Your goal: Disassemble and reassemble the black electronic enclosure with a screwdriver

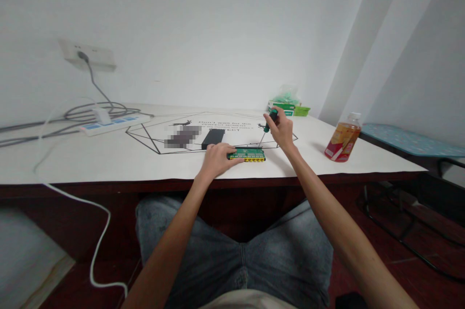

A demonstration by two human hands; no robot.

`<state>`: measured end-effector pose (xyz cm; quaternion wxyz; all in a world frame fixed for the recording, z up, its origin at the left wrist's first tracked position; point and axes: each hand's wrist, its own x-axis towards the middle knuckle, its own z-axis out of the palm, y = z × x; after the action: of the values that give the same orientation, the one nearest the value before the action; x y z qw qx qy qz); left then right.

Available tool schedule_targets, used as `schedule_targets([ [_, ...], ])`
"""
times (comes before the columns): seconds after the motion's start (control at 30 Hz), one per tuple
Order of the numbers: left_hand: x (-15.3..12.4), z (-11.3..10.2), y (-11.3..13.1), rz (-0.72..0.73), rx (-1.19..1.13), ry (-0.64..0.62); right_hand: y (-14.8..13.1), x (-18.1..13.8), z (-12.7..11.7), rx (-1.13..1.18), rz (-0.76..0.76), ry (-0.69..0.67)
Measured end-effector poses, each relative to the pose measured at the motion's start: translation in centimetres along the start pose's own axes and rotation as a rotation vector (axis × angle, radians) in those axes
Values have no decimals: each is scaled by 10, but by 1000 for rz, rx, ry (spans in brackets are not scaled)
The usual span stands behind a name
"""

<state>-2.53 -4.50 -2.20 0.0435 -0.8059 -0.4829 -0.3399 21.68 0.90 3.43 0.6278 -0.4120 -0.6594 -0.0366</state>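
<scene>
A green circuit board (250, 152) with a row of yellow ports along its near side lies close to the table's front edge. My left hand (218, 158) is closed on the board's left end, thumb along the near side. In my right hand (282, 127) is a screwdriver (271, 120) with a green and black handle, held tilted. Its thin shaft runs down to the far right edge of the board; whether the tip touches a screw is too small to tell. Behind my left hand rests a black rectangular case (213, 138).
On the right stands a bottle of amber drink (343, 138). Green and white boxes (285, 107) sit against the wall. At left are a power strip (114, 125), coiled grey cables (90, 111) and a white cable (103, 231) hanging over the edge. A blurred patch covers something dark.
</scene>
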Motion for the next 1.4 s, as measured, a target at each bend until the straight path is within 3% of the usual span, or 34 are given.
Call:
schedule_targets([
  [0.33, 0, 1, -2, 6, 4, 11, -8, 11, 0, -26, -62, -101],
  [0.63, 0, 1, -3, 10, -12, 2, -10, 22, 5, -264, -145, -304],
  [0.9, 0, 2, -3, 10, -17, 16, -22, 24, 7, -430, -172, -396],
  [1.2, 0, 3, -5, 26, -18, 9, -20, 25, 6, -459, -180, -331],
  [1.4, 1, 2, -5, 19, -10, 11, -23, 29, 2, -451, -106, -418],
])
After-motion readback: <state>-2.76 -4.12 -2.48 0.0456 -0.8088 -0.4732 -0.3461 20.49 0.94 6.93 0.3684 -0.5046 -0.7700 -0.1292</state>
